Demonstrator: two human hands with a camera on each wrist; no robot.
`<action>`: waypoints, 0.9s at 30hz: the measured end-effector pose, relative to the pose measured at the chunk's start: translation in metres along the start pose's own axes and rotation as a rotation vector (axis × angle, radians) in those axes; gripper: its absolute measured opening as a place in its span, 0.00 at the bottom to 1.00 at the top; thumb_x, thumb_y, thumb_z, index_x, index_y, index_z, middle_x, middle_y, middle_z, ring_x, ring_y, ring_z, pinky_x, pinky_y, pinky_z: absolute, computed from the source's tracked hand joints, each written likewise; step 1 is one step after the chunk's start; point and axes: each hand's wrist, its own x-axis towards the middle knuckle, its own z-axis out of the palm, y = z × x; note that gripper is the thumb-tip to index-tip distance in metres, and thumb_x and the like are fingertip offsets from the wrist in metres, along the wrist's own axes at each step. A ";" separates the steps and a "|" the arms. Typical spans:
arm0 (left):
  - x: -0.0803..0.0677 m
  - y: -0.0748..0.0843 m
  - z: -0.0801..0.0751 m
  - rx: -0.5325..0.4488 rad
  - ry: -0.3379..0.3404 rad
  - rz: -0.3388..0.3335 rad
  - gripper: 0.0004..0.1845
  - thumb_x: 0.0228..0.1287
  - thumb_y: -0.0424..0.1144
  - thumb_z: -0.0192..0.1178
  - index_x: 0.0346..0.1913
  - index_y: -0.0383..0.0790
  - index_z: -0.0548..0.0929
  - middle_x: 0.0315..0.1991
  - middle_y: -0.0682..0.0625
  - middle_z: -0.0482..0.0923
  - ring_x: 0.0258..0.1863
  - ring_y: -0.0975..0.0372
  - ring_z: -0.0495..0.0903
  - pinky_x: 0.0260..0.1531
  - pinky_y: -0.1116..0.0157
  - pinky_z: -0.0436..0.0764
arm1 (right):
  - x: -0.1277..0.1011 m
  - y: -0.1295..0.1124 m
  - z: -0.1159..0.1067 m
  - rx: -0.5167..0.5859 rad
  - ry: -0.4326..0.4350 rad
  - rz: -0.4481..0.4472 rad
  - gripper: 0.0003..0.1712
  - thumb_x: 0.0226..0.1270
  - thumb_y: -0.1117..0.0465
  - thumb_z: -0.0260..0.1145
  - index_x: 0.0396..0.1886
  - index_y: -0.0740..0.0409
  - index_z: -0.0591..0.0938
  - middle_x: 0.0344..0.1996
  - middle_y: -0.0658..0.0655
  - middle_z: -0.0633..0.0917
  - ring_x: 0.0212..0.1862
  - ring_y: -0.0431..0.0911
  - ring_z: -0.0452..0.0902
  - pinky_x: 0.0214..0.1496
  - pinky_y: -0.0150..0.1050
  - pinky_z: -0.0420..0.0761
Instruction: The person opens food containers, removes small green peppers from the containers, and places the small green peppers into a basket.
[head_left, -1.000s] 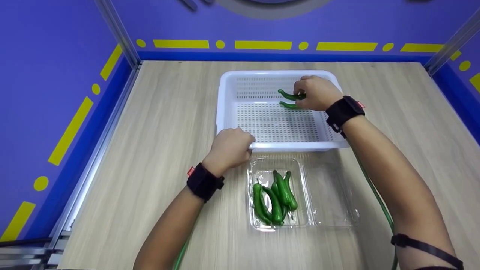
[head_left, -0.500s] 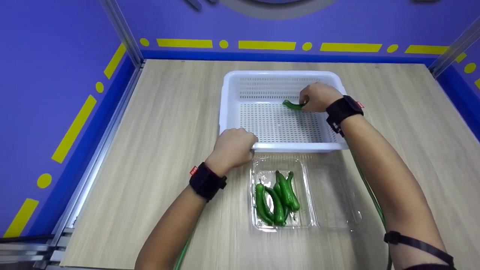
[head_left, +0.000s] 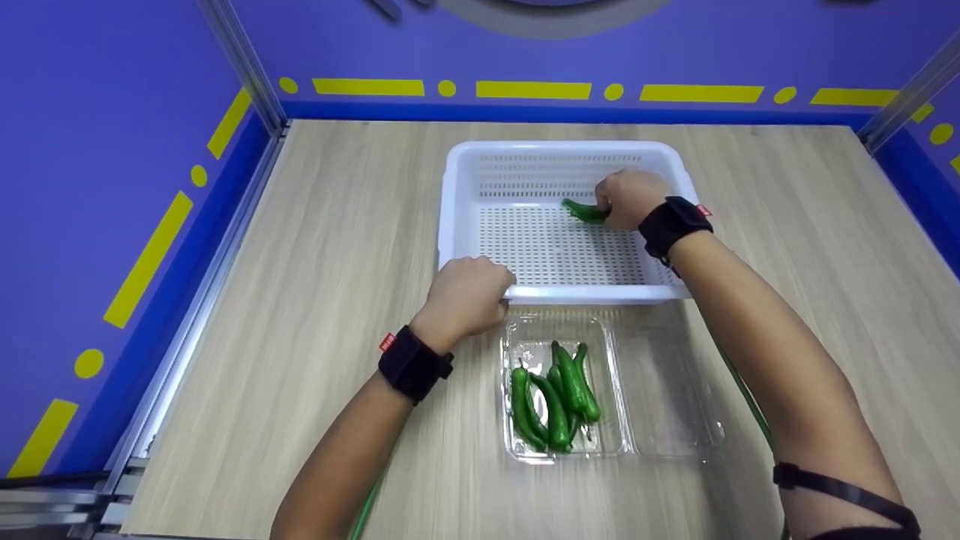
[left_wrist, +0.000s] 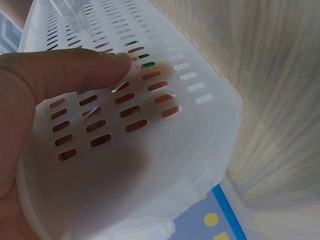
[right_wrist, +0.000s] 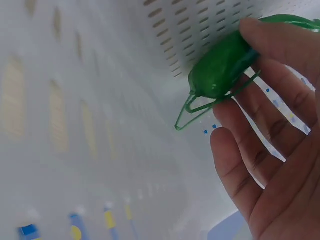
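A white perforated plastic basket (head_left: pixel 592 293) stands on the table. My left hand (head_left: pixel 471 294) grips its front rim near the left corner, and in the left wrist view the thumb (left_wrist: pixel 100 67) presses flat against the slotted wall. Inside the basket, toward the right side, my right hand (head_left: pixel 631 199) holds green chili peppers (head_left: pixel 581 211) between thumb and fingers. Up close in the right wrist view, a glossy green chili pepper (right_wrist: pixel 217 67) lies under the thumb, with thin stems sticking out past its end; the rest is partly hidden by the fingers.
In front of the basket lies an opened clear plastic clamshell box (head_left: pixel 611 390), its lid flat to the right. Several green chili peppers (head_left: pixel 556 409) sit in its left half. Blue walls (head_left: pixel 555 45) with yellow marks border the table (head_left: pixel 337 225).
My right hand has lowered within the basket, bringing the held chili pepper down to the one lying there; the two now bunch together at its fingers. The left hand keeps its hold on the rim.
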 end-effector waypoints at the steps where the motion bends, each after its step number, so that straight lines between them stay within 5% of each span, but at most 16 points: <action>1: 0.000 0.000 0.000 0.000 -0.001 -0.001 0.08 0.51 0.31 0.60 0.21 0.47 0.77 0.19 0.55 0.74 0.22 0.59 0.75 0.26 0.58 0.80 | 0.000 0.000 0.001 -0.004 -0.002 0.001 0.07 0.47 0.70 0.71 0.26 0.59 0.80 0.26 0.56 0.79 0.29 0.51 0.72 0.31 0.43 0.71; 6: 0.000 0.000 0.000 0.000 -0.002 -0.003 0.06 0.53 0.32 0.61 0.23 0.46 0.80 0.19 0.55 0.74 0.22 0.59 0.75 0.26 0.58 0.81 | 0.002 0.001 0.004 -0.013 -0.028 0.000 0.09 0.49 0.71 0.69 0.23 0.58 0.76 0.23 0.54 0.74 0.27 0.50 0.69 0.29 0.41 0.65; 27: 0.001 0.000 0.001 0.010 0.013 -0.001 0.09 0.55 0.34 0.61 0.21 0.47 0.76 0.18 0.56 0.70 0.20 0.61 0.72 0.23 0.59 0.79 | 0.001 0.001 0.003 0.045 -0.085 0.088 0.12 0.53 0.63 0.77 0.29 0.59 0.81 0.28 0.57 0.80 0.31 0.52 0.75 0.35 0.42 0.70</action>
